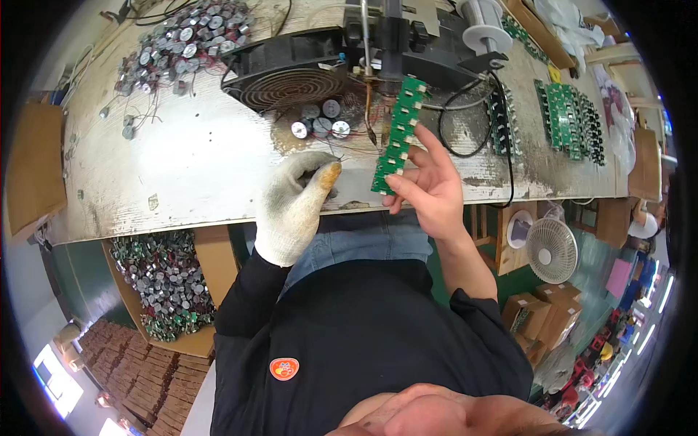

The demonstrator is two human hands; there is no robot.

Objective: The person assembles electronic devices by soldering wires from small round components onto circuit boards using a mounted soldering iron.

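Observation:
My right hand (430, 182) is bare and holds a long green circuit board strip (401, 134) between thumb and fingers, tilted upright over the table's front edge. Small pale components line the strip. My left hand (294, 196), in a whitish knit glove with a stained thumb, is closed in a pinch; what sits between its fingertips is too small to make out. Just beyond it lie several small round motors (321, 127) with thin wires. A soldering iron (370, 116) points down from a stand, its tip close to the left side of the strip.
Behind my hands stands a black fan (291, 86); a solder spool (483, 25) is at the back right. Motors heap (193, 43) far left. Finished-looking boards (571, 120) lie in rows at right, near a black cable (511, 167). A carton (163, 287) of parts sits below left.

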